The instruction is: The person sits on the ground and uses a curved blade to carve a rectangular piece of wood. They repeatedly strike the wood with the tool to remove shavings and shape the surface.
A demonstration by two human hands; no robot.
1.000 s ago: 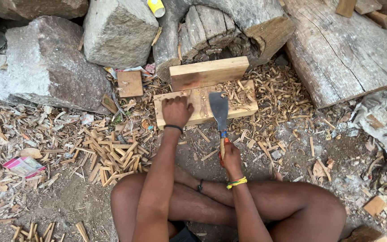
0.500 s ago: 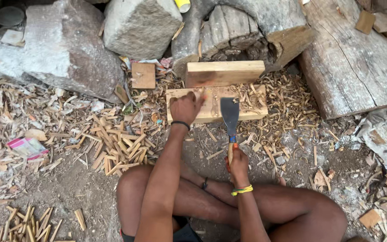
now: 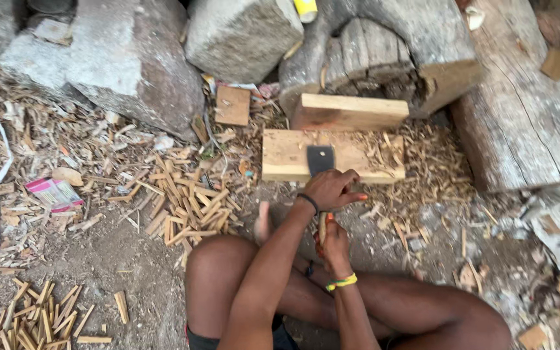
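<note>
left hand curled, right hand gripping

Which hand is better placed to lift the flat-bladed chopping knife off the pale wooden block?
Probably the right hand: it grips the flat-bladed chopping knife by its handle. The left hand lies across the blade, above the pale wooden block, with no grip visible.

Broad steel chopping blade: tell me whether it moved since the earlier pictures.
Yes. The broad steel chopping blade moved left along the flat wooden block, from its right part toward the middle.

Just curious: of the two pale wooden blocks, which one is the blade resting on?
The nearer, flat block, where the blade stands; the other block sits behind it.
</note>
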